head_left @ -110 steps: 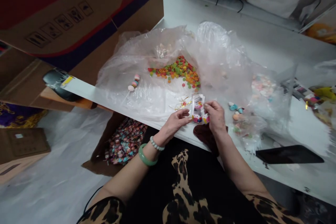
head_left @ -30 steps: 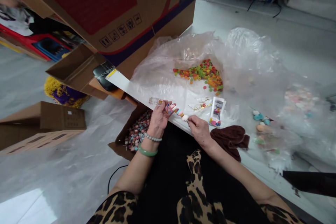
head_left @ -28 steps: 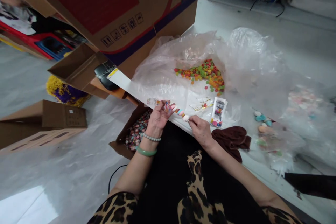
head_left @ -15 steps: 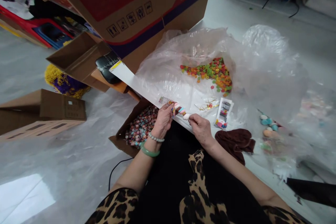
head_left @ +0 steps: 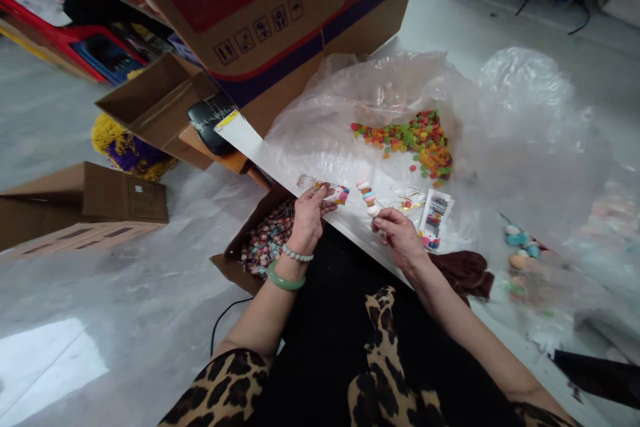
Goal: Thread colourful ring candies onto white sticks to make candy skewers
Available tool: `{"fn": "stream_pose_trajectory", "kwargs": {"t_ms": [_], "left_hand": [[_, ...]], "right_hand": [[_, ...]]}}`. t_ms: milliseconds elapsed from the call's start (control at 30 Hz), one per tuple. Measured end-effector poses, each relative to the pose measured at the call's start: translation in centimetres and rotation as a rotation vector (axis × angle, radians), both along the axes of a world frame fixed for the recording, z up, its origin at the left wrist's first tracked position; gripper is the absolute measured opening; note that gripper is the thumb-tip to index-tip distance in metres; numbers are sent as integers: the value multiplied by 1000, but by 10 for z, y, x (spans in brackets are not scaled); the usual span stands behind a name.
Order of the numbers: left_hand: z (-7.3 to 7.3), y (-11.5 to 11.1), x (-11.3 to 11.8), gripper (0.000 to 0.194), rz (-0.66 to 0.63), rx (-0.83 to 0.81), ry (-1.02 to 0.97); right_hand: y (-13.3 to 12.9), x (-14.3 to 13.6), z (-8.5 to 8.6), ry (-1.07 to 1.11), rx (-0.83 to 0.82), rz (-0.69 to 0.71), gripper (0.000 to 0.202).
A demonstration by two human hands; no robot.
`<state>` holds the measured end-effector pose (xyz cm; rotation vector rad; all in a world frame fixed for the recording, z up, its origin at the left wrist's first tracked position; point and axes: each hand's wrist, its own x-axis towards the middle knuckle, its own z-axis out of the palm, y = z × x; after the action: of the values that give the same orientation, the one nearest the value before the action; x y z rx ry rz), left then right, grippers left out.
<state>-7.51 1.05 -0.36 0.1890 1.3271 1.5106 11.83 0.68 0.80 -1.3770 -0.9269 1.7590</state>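
My left hand (head_left: 311, 215) holds a small printed packet (head_left: 340, 194) between thumb and fingers at the table's near edge. In my right hand (head_left: 397, 230) is a short skewer of pastel pieces (head_left: 367, 197), pinched at its lower end and tilted up to the left. A gap separates the skewer from the packet. Right of the skewer, gold twist ties (head_left: 411, 204) and a stack of printed packets (head_left: 436, 219) lie on the table. Beyond them, red, orange and green round pieces (head_left: 433, 147) rest on clear plastic.
A large carton (head_left: 320, 7) stands at the table's back left. Below the table edge, an open box (head_left: 233, 269) holds many wrapped pieces. A brown cloth (head_left: 465, 273) lies near my right forearm. Plastic bags (head_left: 530, 107) spread over the right side.
My hands have moved apart. The skewer, which was against the packet between both hands, is now clear of it in my right hand. The packet stays in my left hand.
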Motion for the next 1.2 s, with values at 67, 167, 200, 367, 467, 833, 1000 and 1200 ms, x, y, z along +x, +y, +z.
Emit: {"fn": "stream_pose_trajectory", "kwargs": {"t_ms": [67, 167, 200, 367, 467, 833, 1000, 1200], "left_hand": [[1, 0, 9, 26, -13, 9, 37], [4, -1, 26, 29, -21, 19, 86], [6, -2, 31, 30, -31, 23, 91], [17, -4, 42, 36, -129, 71, -27], [16, -5, 44, 36, -244, 2, -158], [4, 14, 16, 19, -152, -49, -441], [3, 16, 4, 19, -93, -21, -494], [8, 15, 5, 16, -180, 53, -457]], "right_hand": [[4, -7, 7, 35, 37, -20, 19], [9, -24, 13, 92, 101, -15, 16], [11, -30, 13, 95, 106, -15, 15], [16, -40, 4, 23, 124, -129, 13], [17, -39, -1, -76, 203, -182, 14], [11, 1, 4, -232, 361, -136, 8], [-5, 13, 9, -383, 548, -83, 6], [-10, 9, 11, -630, 866, 31, 15]]}}
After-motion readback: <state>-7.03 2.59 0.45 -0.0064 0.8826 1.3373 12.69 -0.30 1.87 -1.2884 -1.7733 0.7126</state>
